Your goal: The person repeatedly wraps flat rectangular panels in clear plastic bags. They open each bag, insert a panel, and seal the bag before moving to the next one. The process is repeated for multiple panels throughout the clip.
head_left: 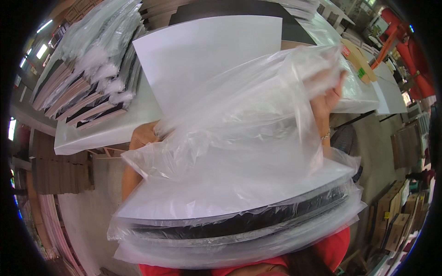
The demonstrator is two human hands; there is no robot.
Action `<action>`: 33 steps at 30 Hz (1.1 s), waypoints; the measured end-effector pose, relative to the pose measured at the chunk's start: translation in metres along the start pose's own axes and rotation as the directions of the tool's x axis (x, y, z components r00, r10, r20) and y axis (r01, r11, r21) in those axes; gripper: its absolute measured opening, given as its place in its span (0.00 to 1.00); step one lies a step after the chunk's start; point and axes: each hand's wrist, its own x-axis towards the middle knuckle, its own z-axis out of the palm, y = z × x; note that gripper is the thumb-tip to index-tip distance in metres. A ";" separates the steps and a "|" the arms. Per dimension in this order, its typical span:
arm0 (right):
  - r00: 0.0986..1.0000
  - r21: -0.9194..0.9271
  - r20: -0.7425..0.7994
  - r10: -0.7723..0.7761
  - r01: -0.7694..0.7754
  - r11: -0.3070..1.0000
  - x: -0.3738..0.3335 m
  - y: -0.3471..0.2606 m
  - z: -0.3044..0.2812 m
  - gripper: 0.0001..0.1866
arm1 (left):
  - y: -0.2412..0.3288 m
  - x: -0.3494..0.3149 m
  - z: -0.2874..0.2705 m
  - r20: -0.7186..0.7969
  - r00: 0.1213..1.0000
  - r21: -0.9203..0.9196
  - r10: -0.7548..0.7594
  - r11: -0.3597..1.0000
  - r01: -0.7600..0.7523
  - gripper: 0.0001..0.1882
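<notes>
L hand [146, 134] low, R hand [328, 95] up (fairly blurred w/ motion).

workshop, cardboard boxes [387, 212], piled bagged panels [94, 69]

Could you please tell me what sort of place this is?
Probably a workshop or packing area: plastic-wrapped stacks lie on a table, cardboard boxes are piled at the right, and bright strip lights show at the upper left.
</notes>
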 end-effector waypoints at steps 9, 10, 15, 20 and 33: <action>0.805 0.588 -0.006 -0.593 0.482 0.649 -0.010 -0.051 -0.008 0.35 | -0.019 -0.016 0.000 0.296 0.933 -0.545 -0.204 0.766 0.340 0.36; 0.757 0.729 -0.046 -0.652 0.472 0.497 -0.012 -0.059 -0.012 0.34 | -0.031 -0.023 0.003 0.421 0.887 -0.589 -0.190 0.686 0.426 0.36; 0.873 0.778 -0.320 -0.368 0.464 0.423 0.009 -0.057 -0.057 0.34 | -0.075 -0.081 0.001 0.821 0.454 -0.571 0.346 0.476 0.669 0.36; 0.997 0.898 -0.040 -0.061 0.062 0.435 0.004 -0.023 -0.084 0.30 | -0.031 -0.039 -0.044 0.488 0.852 -0.786 0.191 0.520 0.334 0.34; 0.642 -0.990 -0.101 -0.760 0.007 0.138 0.102 -0.084 -0.101 0.32 | 0.049 0.042 0.019 0.199 0.687 0.772 0.699 0.321 -0.549 0.38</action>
